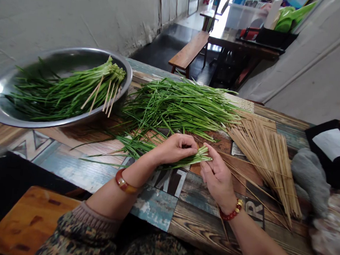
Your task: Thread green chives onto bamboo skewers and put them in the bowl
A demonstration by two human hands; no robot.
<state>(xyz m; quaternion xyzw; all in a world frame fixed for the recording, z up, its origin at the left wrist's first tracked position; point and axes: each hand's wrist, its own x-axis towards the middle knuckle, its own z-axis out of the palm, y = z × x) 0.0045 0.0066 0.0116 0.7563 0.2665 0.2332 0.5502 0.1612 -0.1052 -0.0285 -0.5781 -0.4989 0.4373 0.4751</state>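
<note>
Between the fingers of my left hand is a small bunch of garlic chives, pale stem ends pointing right and leaves trailing left over the table. My right hand is closed at those stem ends, thumb and fingers against them. A thin bamboo skewer sticks out below the right palm, in line with its fingertips; its upper part is hidden by the hand. Just beyond lies a big heap of loose garlic chives. Right of it is a fanned pile of bamboo skewers.
On the left stands a wide steel basin with skewered chives, sticks poking over its rim. A grey cloth-like bundle and a plastic bag sit at right. Behind are a wooden bench and another table. A stool is lower left.
</note>
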